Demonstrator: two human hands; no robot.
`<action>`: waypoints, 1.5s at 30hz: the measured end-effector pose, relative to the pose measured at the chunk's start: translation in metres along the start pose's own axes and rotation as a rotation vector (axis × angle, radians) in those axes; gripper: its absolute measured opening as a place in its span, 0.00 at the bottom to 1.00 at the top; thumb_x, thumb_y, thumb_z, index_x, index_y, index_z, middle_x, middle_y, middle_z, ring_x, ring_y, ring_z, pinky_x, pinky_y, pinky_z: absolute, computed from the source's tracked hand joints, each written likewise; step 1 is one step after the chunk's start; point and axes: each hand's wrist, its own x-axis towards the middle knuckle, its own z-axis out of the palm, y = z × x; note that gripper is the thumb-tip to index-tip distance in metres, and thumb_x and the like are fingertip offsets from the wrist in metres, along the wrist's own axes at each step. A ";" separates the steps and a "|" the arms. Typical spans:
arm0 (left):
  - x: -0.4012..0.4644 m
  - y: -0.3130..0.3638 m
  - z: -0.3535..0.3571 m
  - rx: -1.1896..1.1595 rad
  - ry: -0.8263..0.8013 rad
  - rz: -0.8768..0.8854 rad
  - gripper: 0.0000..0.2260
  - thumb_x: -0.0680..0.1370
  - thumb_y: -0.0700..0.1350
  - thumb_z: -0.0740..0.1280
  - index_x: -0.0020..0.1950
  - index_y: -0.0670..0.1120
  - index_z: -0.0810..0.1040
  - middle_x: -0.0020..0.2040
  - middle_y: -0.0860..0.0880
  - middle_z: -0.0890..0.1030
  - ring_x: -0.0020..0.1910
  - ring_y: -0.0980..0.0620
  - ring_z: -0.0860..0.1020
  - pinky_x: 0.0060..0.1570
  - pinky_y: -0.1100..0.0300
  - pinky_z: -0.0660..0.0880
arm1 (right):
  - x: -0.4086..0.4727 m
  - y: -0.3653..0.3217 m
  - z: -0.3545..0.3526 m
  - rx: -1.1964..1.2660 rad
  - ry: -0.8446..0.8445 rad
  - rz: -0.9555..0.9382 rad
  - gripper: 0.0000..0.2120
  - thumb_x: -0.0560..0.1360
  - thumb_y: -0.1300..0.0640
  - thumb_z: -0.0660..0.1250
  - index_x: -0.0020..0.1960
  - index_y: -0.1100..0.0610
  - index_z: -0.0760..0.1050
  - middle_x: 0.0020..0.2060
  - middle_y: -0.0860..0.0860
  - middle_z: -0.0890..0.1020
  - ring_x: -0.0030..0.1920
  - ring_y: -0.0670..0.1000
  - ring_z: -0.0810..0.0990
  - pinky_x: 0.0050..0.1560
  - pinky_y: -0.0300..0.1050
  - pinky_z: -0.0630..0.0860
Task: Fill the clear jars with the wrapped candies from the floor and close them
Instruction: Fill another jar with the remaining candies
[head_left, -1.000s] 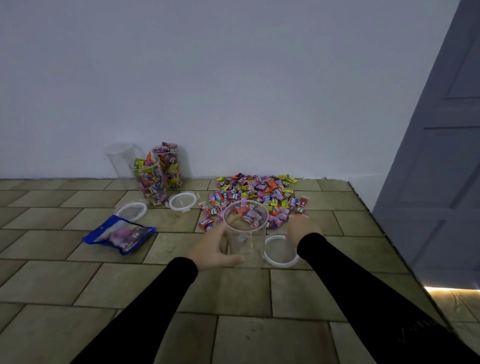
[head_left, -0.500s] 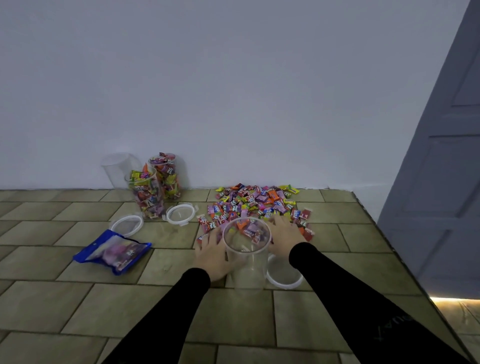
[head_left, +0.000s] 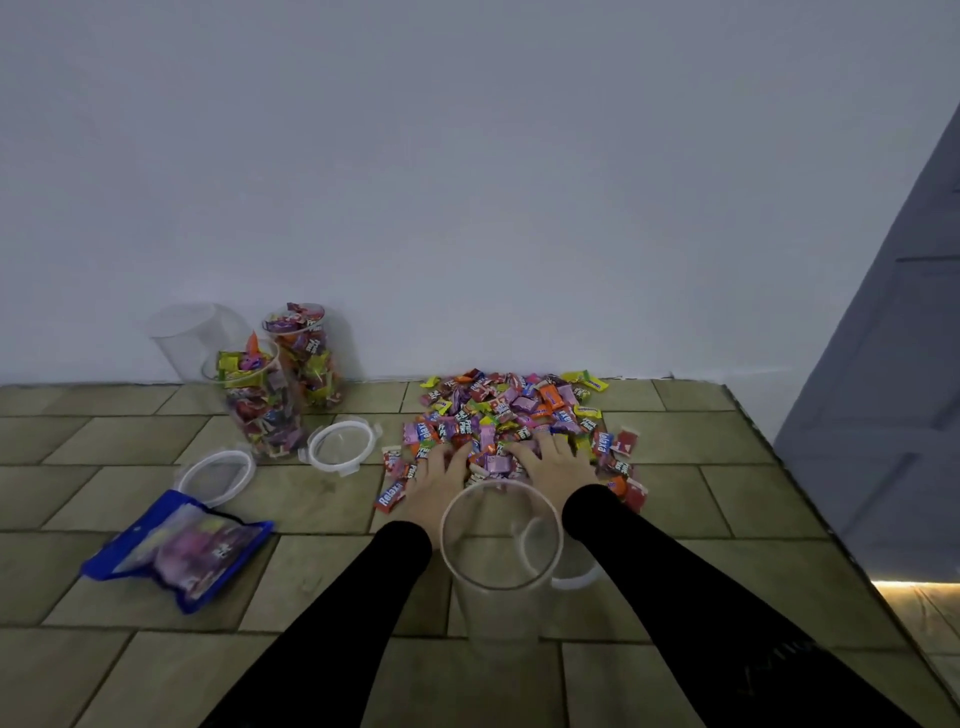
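Note:
A clear empty jar (head_left: 501, 561) stands upright on the tiled floor between my forearms. Just beyond it lies a pile of wrapped candies (head_left: 511, 415) against the wall. My left hand (head_left: 439, 480) and my right hand (head_left: 556, 462) both rest on the near edge of the pile, fingers spread over the candies. A white lid ring (head_left: 574, 577) lies behind the jar, partly hidden by it. Two jars full of candies (head_left: 260, 405) (head_left: 306, 353) stand open at the back left, with an empty clear jar (head_left: 195, 338) behind them.
Two more lid rings (head_left: 341, 441) (head_left: 217, 475) lie on the floor near the filled jars. A blue candy bag (head_left: 176, 548) lies at the left. A grey door (head_left: 893, 364) stands at the right, with light under its bottom edge.
My left hand let go of the jar and both hands moved forward past it onto the candy pile. The camera tilted down and closer.

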 end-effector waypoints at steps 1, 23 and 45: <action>0.004 0.001 -0.004 -0.027 -0.028 0.009 0.28 0.81 0.56 0.59 0.78 0.51 0.54 0.74 0.45 0.55 0.72 0.44 0.58 0.70 0.49 0.58 | 0.004 0.000 0.000 0.038 0.001 0.004 0.25 0.82 0.42 0.53 0.76 0.44 0.53 0.76 0.56 0.53 0.74 0.59 0.56 0.70 0.59 0.61; 0.016 0.014 -0.006 -0.194 -0.010 0.023 0.13 0.80 0.40 0.63 0.65 0.45 0.71 0.64 0.43 0.66 0.64 0.46 0.69 0.63 0.58 0.65 | -0.013 0.007 -0.002 0.157 -0.042 0.007 0.18 0.78 0.62 0.59 0.66 0.54 0.64 0.60 0.58 0.67 0.57 0.62 0.73 0.51 0.53 0.71; 0.002 0.037 -0.051 -0.661 0.443 -0.110 0.15 0.81 0.41 0.62 0.67 0.37 0.73 0.64 0.39 0.72 0.64 0.41 0.71 0.62 0.53 0.67 | -0.008 -0.008 -0.065 1.572 0.488 0.346 0.13 0.83 0.55 0.55 0.66 0.54 0.64 0.47 0.51 0.74 0.35 0.46 0.69 0.33 0.36 0.69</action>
